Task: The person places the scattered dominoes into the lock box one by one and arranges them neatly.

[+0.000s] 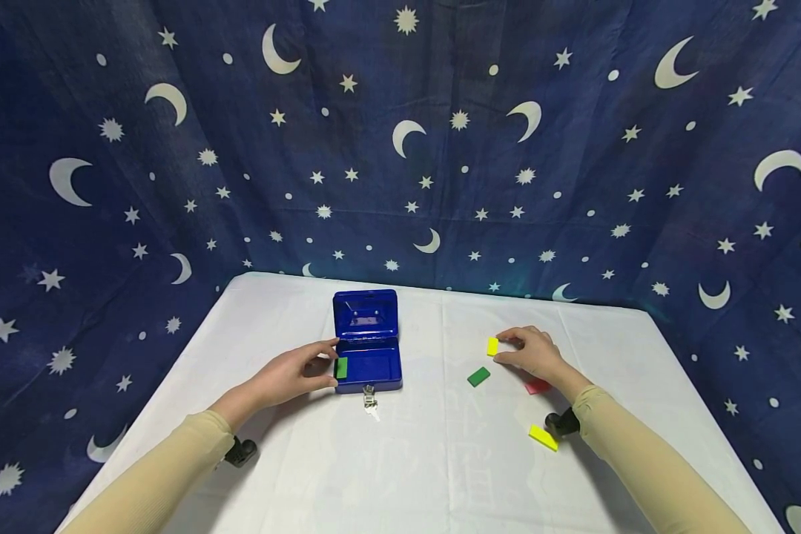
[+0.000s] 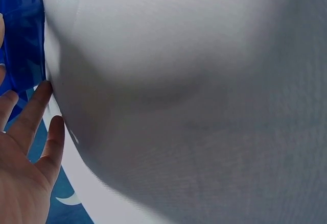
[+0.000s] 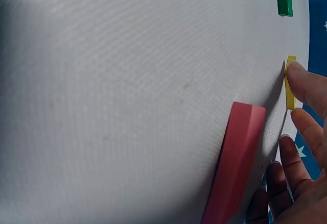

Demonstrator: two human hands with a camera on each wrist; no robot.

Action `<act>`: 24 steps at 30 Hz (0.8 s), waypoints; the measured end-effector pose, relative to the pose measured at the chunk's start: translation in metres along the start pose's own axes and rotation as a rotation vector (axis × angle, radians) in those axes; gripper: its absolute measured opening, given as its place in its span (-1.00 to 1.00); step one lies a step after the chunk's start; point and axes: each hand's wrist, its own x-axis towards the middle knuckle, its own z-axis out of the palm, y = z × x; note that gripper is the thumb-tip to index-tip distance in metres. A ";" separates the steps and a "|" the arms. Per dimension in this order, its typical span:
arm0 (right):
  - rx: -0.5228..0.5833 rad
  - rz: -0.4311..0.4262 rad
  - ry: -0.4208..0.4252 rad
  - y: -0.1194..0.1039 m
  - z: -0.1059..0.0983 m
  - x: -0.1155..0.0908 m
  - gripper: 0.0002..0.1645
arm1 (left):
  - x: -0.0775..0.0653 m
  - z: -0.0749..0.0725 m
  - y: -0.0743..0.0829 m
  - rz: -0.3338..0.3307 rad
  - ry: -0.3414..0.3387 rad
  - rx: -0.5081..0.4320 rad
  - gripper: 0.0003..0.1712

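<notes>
A small blue metal cash box (image 1: pixel 367 383) lies with its lid (image 1: pixel 366 315) raised toward the back. One green block (image 1: pixel 342 367) rests inside against the left wall. My left hand (image 1: pixel 300 374) touches the box's left side, thumb near the front corner and forefinger near the hinge; in the left wrist view its fingers extend fairly straight beside the blue wall (image 2: pixel 23 45). Further right, my right hand (image 1: pixel 532 354) pinches a flat yellow block (image 1: pixel 492 346) between thumb and forefinger. The right wrist view has the thumb over one end of that yellow block (image 3: pixel 290 94).
Near the right hand lie a green block (image 1: pixel 478 377), a red block (image 1: pixel 537 386) partly under the hand, and a second yellow block (image 1: pixel 543 437) close to the wrist. Keys (image 1: pixel 373 412) hang from the box's front latch (image 1: pixel 370 397). Behind the white-covered table (image 1: pixel 427 475) hangs a starry curtain (image 1: pixel 434 148).
</notes>
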 end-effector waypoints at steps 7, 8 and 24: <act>-0.008 0.003 0.002 0.002 0.000 0.001 -0.32 | 0.000 0.000 0.000 0.020 -0.001 0.003 -0.46; -0.008 0.003 0.002 0.002 0.000 0.001 -0.32 | 0.000 0.000 0.001 0.018 -0.002 0.002 -0.46; -0.038 -0.009 0.012 0.000 0.000 0.002 -0.35 | 0.000 0.000 0.000 -0.003 0.000 0.001 -0.46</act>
